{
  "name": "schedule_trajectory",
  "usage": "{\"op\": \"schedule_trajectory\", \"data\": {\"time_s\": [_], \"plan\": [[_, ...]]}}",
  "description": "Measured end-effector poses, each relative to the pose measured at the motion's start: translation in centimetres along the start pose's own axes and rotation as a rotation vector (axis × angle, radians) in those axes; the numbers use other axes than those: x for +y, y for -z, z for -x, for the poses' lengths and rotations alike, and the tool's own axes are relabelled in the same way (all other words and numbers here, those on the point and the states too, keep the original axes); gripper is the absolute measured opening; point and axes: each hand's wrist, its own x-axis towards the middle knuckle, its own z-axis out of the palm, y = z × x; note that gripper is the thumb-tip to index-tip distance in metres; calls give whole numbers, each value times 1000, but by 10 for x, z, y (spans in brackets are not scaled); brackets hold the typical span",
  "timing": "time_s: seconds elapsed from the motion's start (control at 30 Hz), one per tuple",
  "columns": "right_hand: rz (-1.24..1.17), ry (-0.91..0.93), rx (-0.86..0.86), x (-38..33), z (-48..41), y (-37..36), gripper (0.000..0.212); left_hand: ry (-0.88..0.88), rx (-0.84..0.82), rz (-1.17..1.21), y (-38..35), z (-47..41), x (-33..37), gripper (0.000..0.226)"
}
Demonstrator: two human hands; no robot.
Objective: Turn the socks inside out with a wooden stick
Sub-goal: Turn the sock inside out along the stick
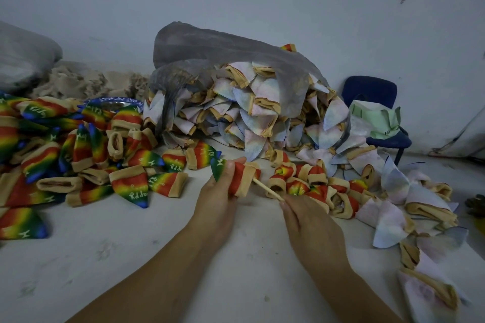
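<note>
Left hand: my left hand (217,191) is wrapped round a rainbow sock (242,178), thumb on top and fingers curled beneath, in mid-air just over the floor (157,257).
Right hand: my right hand (307,220) pinches the near end of the stick (267,189) between thumb and fingertips. The other fingers are tucked under, and I cannot see how they lie.
Sock's long axis: green toe at 10 o'clock, tan cuff at 4 o'clock, with the cuff mouth facing my right hand.
Stick's line: it runs on the same 10-to-4 line as the sock. Its far end is at the cuff mouth, and I cannot tell how deep it goes inside.
Key relation: the sock lies at 10 o'clock from my right fingertips, close by, with only the bare stick between them. The left hand already has the sock, so the right is the one free to move.
Step, as I judge it: the print faces outward, so this sock looks turned or nearly so. Any push or pull should stay on that 10-to-4 line, or the cuff will snag.
Risk: a loose left grip would let the sock slide along with the stick.
Done pile: rainbow socks (78,155) are heaped at 9 to 10 o'clock.
Still to do: pale socks (249,113) spill from a grey bag (210,44) at 12 o'clock and trail round to 3 o'clock.
</note>
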Motion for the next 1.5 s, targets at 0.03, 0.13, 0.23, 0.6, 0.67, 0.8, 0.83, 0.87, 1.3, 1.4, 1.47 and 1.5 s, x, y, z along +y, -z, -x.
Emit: {"op": "schedule_trajectory", "data": {"time_s": [0.03,0.13,0.23,0.6,0.67,0.8,0.83,0.87,1.3,1.4,1.47,1.5], "plan": [[-3,2,-6,-1,1,0,30,-11,5,-50,1,0,0,39],[-2,24,-9,0,0,2,35,-47,-37,-232,-1,3,-1,40],[-16,43,12,4,-1,4,43,-59,-138,-365,-5,6,-3,41],[-59,-14,-61,-4,1,-3,34,-97,-129,-477,0,5,-3,53],[-75,2,-42,-5,3,-4,34,-69,-134,-452,1,3,-3,51],[-86,47,63,-10,4,-3,23,-1,-134,-225,5,2,-2,54],[-86,63,79,-10,4,-3,21,25,-132,-160,5,2,-2,57],[-89,76,83,-10,4,-3,21,43,-137,-110,4,2,-1,59],[-239,27,-1,3,1,-14,28,-92,-138,-185,4,9,4,38],[-302,1,-56,7,-1,-16,29,-81,-143,-157,1,10,5,34],[-309,-8,-61,8,-2,-16,27,-64,-142,-158,0,9,5,35],[-303,-8,-64,8,-2,-16,26,-59,-130,-170,-1,9,5,38]]}}
